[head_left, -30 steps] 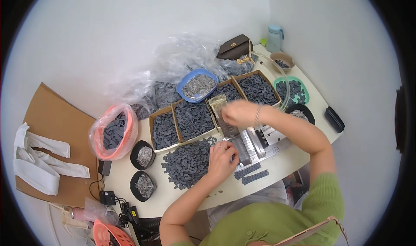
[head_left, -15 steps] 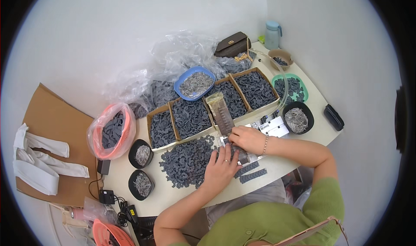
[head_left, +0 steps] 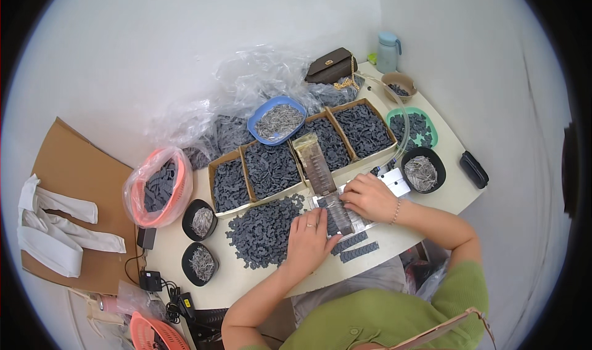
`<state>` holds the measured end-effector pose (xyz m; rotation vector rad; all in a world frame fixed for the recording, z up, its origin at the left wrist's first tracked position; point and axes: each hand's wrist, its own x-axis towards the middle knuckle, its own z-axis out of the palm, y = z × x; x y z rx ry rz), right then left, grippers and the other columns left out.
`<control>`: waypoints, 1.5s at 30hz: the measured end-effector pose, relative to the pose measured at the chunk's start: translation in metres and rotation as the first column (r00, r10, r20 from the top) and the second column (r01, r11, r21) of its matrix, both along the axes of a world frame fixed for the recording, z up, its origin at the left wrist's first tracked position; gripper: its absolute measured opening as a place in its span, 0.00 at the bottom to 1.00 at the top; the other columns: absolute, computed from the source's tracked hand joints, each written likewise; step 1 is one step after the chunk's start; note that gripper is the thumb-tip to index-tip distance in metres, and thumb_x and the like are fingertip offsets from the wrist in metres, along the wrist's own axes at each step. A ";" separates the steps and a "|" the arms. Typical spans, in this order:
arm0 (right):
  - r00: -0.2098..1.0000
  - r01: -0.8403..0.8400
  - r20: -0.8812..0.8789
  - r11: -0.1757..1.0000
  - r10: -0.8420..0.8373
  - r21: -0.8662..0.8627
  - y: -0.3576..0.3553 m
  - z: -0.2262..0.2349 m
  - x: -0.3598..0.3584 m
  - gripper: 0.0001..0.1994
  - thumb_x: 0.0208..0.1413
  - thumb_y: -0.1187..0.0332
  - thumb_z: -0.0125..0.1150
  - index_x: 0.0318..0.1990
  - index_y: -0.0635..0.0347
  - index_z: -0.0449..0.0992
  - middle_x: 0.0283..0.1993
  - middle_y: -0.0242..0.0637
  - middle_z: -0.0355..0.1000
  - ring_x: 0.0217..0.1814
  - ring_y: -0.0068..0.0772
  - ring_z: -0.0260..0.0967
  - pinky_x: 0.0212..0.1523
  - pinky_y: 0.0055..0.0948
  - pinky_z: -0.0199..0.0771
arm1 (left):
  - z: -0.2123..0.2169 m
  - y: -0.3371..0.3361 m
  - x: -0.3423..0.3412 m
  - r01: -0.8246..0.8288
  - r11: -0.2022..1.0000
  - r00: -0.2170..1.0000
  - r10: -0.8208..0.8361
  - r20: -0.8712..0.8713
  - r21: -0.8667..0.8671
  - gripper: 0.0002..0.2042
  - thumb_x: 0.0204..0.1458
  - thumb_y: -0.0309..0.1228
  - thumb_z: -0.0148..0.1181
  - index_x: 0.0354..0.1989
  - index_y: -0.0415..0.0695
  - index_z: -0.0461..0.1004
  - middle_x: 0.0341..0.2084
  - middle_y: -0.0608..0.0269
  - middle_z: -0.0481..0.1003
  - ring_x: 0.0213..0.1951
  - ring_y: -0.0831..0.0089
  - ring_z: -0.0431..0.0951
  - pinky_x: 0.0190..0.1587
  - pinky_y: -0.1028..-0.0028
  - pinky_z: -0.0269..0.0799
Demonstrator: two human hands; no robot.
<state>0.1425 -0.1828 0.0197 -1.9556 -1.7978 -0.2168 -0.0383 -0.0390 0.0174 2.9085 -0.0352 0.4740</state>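
A metal jig (head_left: 361, 222) with a clear ridged cover (head_left: 337, 213) lies on the table in front of me. My left hand (head_left: 306, 239) grips its left side, fingers along the edge and thumb at the near end. Over the right side bends my right hand (head_left: 370, 198), fingers curled and tips pressed together at the cover; whatever they hold is hidden. A clear ridged holder (head_left: 319, 168) slopes up from the jig's far end. Two strips of dark grey links (head_left: 359, 251) lie just below the jig. Left of my left hand spreads a heap of small dark grey pieces (head_left: 262, 231).
Behind the jig stands a divided cardboard box (head_left: 251, 188) of grey pieces. A blue basin (head_left: 251, 130) of metal pins rests on it. Black bowls (head_left: 198, 280) of pins flank the work on both sides. A thin clear hose (head_left: 405, 125) runs at the right.
My right hand has slid right and slightly nearer along the jig, uncovering more of the clear cover. My left hand has shifted slightly left, its fingers closer together.
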 end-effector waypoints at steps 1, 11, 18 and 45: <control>1.000 0.006 0.027 1.000 -0.005 -0.008 -0.002 0.000 -0.003 0.16 0.44 0.65 0.66 0.43 0.56 0.76 0.40 0.32 0.69 0.46 0.35 0.64 0.46 0.34 0.64 | -0.001 0.001 0.001 -0.009 1.000 1.000 0.009 -0.007 -0.020 0.33 0.46 0.44 0.63 0.54 0.30 0.65 0.54 0.45 0.63 0.55 0.53 0.64 0.55 0.57 0.58; 0.992 0.009 0.124 0.999 -0.014 0.041 -0.006 0.003 -0.018 0.16 0.44 0.66 0.61 0.44 0.54 0.77 0.46 0.35 0.69 0.50 0.35 0.63 0.49 0.34 0.61 | -0.011 0.002 0.016 0.018 0.999 1.000 -0.019 -0.023 -0.049 0.38 0.49 0.48 0.60 0.60 0.29 0.58 0.61 0.41 0.55 0.60 0.49 0.57 0.61 0.54 0.49; 0.996 -0.022 0.082 1.000 0.021 0.009 -0.001 0.001 -0.008 0.18 0.44 0.69 0.59 0.46 0.54 0.76 0.47 0.37 0.68 0.53 0.36 0.63 0.51 0.34 0.60 | -0.008 0.003 0.016 0.009 0.992 0.999 -0.014 -0.042 -0.123 0.38 0.49 0.46 0.61 0.62 0.32 0.56 0.62 0.42 0.53 0.61 0.48 0.55 0.61 0.53 0.48; 0.997 0.013 0.073 1.000 -0.011 -0.016 -0.004 -0.001 -0.019 0.23 0.41 0.70 0.60 0.50 0.59 0.74 0.50 0.38 0.67 0.51 0.38 0.63 0.50 0.36 0.62 | -0.012 -0.006 0.000 -0.013 0.973 0.995 -0.010 -0.099 -0.230 0.35 0.50 0.44 0.61 0.61 0.33 0.58 0.64 0.38 0.47 0.65 0.43 0.49 0.63 0.50 0.43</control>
